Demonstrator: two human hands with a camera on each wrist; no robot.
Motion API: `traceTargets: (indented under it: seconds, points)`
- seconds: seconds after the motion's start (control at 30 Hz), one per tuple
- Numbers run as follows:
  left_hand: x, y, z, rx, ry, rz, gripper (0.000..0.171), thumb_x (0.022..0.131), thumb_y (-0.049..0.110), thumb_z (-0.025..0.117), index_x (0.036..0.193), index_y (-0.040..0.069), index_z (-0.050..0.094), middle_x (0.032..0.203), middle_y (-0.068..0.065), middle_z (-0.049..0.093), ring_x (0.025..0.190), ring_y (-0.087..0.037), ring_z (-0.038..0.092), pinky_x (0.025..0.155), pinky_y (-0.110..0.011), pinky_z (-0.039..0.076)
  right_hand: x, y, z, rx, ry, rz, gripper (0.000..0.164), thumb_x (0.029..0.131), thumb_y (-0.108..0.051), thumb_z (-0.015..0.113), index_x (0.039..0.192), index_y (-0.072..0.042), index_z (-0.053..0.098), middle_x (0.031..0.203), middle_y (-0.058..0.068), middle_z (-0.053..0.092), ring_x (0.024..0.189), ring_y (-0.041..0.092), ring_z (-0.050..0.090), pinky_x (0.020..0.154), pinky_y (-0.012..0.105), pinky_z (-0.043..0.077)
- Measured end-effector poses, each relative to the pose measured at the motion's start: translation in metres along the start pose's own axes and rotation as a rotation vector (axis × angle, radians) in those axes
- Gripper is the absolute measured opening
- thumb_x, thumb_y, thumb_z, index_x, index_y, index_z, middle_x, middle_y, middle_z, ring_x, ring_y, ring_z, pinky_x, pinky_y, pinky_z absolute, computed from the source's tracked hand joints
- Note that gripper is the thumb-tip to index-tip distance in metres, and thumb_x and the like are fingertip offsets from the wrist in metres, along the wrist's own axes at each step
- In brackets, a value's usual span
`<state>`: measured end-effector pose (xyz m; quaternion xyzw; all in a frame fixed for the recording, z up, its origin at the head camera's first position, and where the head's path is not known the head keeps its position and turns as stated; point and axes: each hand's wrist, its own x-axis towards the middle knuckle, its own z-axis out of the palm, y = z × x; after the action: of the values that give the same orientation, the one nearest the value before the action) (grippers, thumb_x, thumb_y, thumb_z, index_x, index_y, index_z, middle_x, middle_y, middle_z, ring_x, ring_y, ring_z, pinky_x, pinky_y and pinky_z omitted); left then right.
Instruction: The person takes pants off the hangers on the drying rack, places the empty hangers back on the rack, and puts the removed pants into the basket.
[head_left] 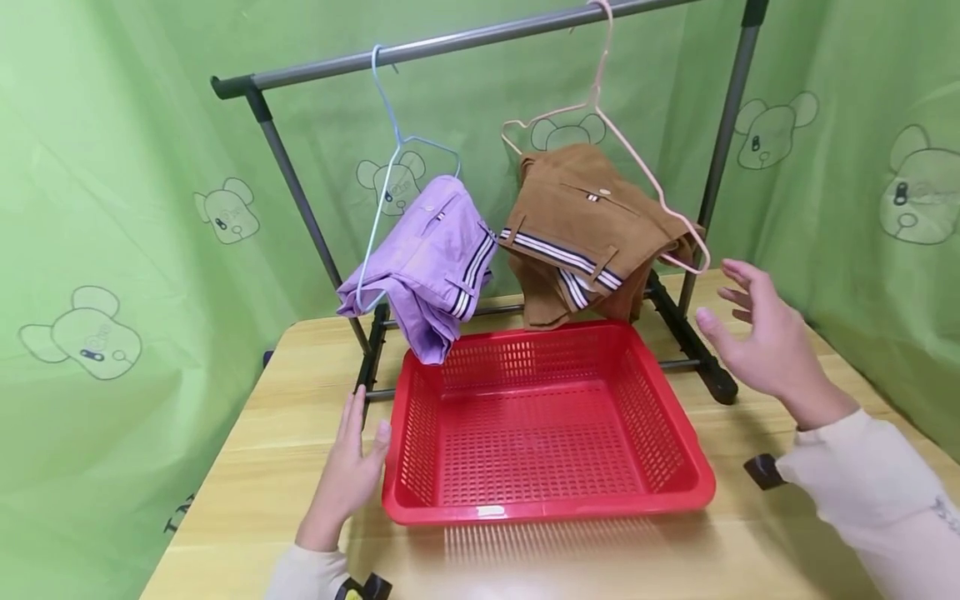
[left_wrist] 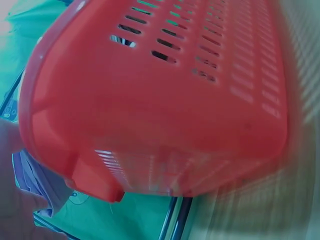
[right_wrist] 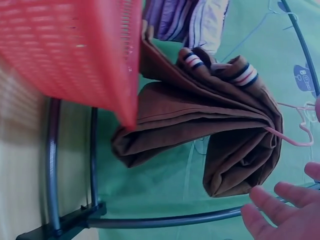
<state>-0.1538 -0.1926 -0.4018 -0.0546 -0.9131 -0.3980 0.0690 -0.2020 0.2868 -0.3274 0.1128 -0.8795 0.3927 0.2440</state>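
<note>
Purple trousers (head_left: pixel 431 258) hang folded over a light-blue hanger (head_left: pixel 389 158). To their right, brown trousers (head_left: pixel 577 217) with a striped waistband drape over a pink hanger (head_left: pixel 637 154). Below both stands a red perforated basket (head_left: pixel 540 442) with nothing in it. My left hand (head_left: pixel 347 467) is held beside the basket's left wall, fingers extended and holding nothing. My right hand (head_left: pixel 765 342) is raised to the right of the basket, near the pink hanger's lower corner, thumb and fingers spread apart. In the right wrist view its fingers (right_wrist: pixel 272 210) appear below the hanger, apart from the brown cloth.
Both hangers hook onto the top bar of a grey metal rack (head_left: pixel 480 37). Its black feet (head_left: pixel 690 350) rest on the wooden table (head_left: pixel 277 442) behind and beside the basket. A green curtain (head_left: pixel 112 208) printed with mouse heads surrounds the table at the back and sides.
</note>
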Motion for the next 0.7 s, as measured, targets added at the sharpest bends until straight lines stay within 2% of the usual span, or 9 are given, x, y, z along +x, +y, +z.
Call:
traceTargets:
  seconds: [0.1, 0.2, 0.23, 0.3, 0.4, 0.47, 0.6, 0.7]
  points:
    - [0.000, 0.001, 0.002, -0.096, -0.018, -0.006, 0.067, 0.105, 0.040, 0.036, 0.156, 0.013, 0.005, 0.159, -0.021, 0.003, 0.143, -0.045, 0.008, 0.108, -0.065, 0.014, 0.008, -0.004, -0.004, 0.063, 0.024, 0.017, 0.061, 0.097, -0.023, 0.058, 0.148, -0.007, 0.028, 0.146, 0.022, 0.039, 0.118, 0.018, 0.054, 0.084, 0.004, 0.037]
    - [0.002, 0.002, 0.002, -0.230, -0.041, -0.019, 0.064, 0.105, 0.039, 0.034, 0.156, 0.014, 0.003, 0.159, -0.021, 0.004, 0.143, -0.044, 0.009, 0.111, -0.061, 0.015, 0.017, -0.008, -0.007, 0.100, 0.039, 0.043, 0.057, 0.098, -0.025, 0.056, 0.147, -0.009, 0.031, 0.142, 0.020, 0.044, 0.103, -0.004, 0.049, 0.083, 0.008, 0.041]
    - [0.003, 0.001, 0.002, -0.273, -0.048, -0.030, 0.064, 0.106, 0.039, 0.033, 0.156, 0.015, 0.003, 0.159, -0.021, 0.005, 0.143, -0.043, 0.010, 0.111, -0.059, 0.016, 0.021, -0.009, -0.007, 0.103, 0.043, 0.050, 0.057, 0.098, -0.026, 0.055, 0.147, -0.009, 0.032, 0.140, 0.020, 0.045, 0.101, -0.005, 0.048, 0.082, 0.011, 0.042]
    - [0.005, -0.001, 0.003, -0.349, -0.062, -0.051, 0.064, 0.105, 0.040, 0.032, 0.156, 0.016, 0.003, 0.159, -0.021, 0.006, 0.143, -0.042, 0.011, 0.112, -0.057, 0.016, 0.027, -0.012, -0.007, 0.101, 0.049, 0.063, 0.056, 0.099, -0.028, 0.054, 0.147, -0.009, 0.032, 0.139, 0.019, 0.046, 0.101, 0.000, 0.049, 0.082, 0.015, 0.043]
    - [0.008, -0.004, 0.009, -0.471, -0.077, -0.077, 0.063, 0.105, 0.042, 0.031, 0.156, 0.016, 0.005, 0.159, -0.020, 0.009, 0.144, -0.040, 0.012, 0.113, -0.057, 0.015, 0.036, -0.015, -0.008, 0.106, 0.054, 0.077, 0.055, 0.100, -0.030, 0.052, 0.147, -0.009, 0.031, 0.138, 0.019, 0.047, 0.100, 0.004, 0.050, 0.078, 0.015, 0.043]
    - [0.010, -0.006, 0.013, -0.576, -0.099, -0.064, 0.062, 0.106, 0.040, 0.028, 0.156, 0.014, 0.004, 0.159, -0.022, 0.007, 0.143, -0.042, 0.011, 0.113, -0.058, 0.014, 0.041, -0.017, -0.008, 0.137, 0.048, 0.084, 0.055, 0.101, -0.029, 0.050, 0.147, -0.007, 0.029, 0.138, 0.020, 0.047, 0.098, 0.005, 0.051, 0.076, 0.013, 0.045]
    - [0.010, -0.009, 0.021, -0.807, -0.166, -0.026, 0.060, 0.107, 0.036, 0.021, 0.155, 0.010, -0.005, 0.158, -0.024, -0.003, 0.144, -0.043, 0.007, 0.113, -0.052, 0.016, 0.051, -0.021, -0.006, 0.211, 0.027, 0.087, 0.051, 0.102, -0.027, 0.047, 0.144, -0.002, 0.031, 0.136, 0.022, 0.046, 0.091, 0.001, 0.054, 0.072, 0.011, 0.049]
    - [0.010, -0.013, 0.026, -0.886, -0.194, -0.008, 0.060, 0.107, 0.036, 0.021, 0.155, 0.011, -0.007, 0.158, -0.024, -0.006, 0.143, -0.043, 0.009, 0.110, -0.045, 0.026, 0.058, -0.021, -0.005, 0.248, 0.028, 0.097, 0.039, 0.103, -0.027, 0.046, 0.133, -0.004, 0.039, 0.126, 0.017, 0.051, 0.088, 0.002, 0.057, 0.070, 0.013, 0.051]
